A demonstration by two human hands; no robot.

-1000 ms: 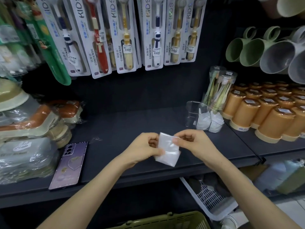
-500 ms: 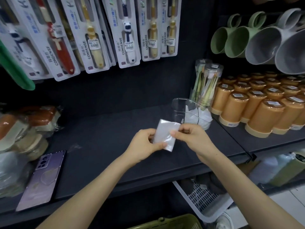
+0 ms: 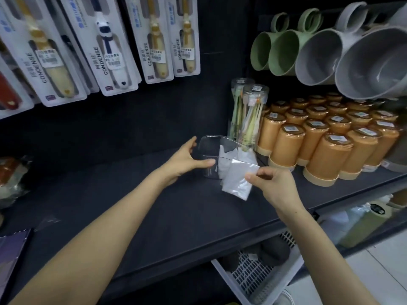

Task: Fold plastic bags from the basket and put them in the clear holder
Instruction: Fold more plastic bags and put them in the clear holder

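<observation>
A folded white plastic bag [image 3: 237, 179] is pinched at its right edge by my right hand [image 3: 273, 183], just in front of the clear holder [image 3: 208, 148]. The holder stands on the dark shelf [image 3: 154, 212] and holds folded white bags [image 3: 226, 160] in its right part. My left hand [image 3: 187, 160] reaches to the holder's left side with fingers spread; its thumb lies against the holder's front wall. The basket is out of view.
Orange cups [image 3: 326, 148] crowd the shelf to the right. A clear tub of toothbrushes [image 3: 248, 115] stands right behind the holder. Packaged toothbrushes [image 3: 110, 47] hang above; green and grey mugs [image 3: 330, 47] hang upper right. A white slotted crate [image 3: 259, 274] sits below.
My left hand has let go of the folded bag and moved up to the clear holder. My right hand alone now carries the bag, closer to the holder. The view has shifted right.
</observation>
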